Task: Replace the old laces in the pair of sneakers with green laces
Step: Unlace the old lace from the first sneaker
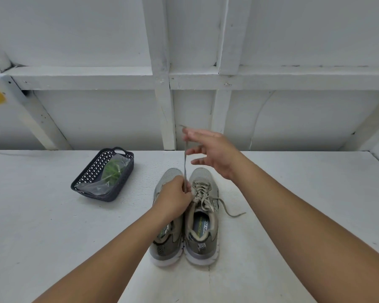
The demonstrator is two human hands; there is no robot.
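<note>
Two grey sneakers stand side by side on the white table (53, 226), toes pointing away from the person. The left hand (175, 199) rests on the left sneaker (165, 241), its grip curled around the low end of an old grey lace (185, 162) that rises taut to the right hand (212, 153) — there the top end is pinched at the fingertips (the hand is motion-blurred), the other fingers spread. The right sneaker (202, 217) is still laced, one end trailing on the table. The green laces (113, 170) lie bagged in a dark basket (87, 174) well to the left.
</note>
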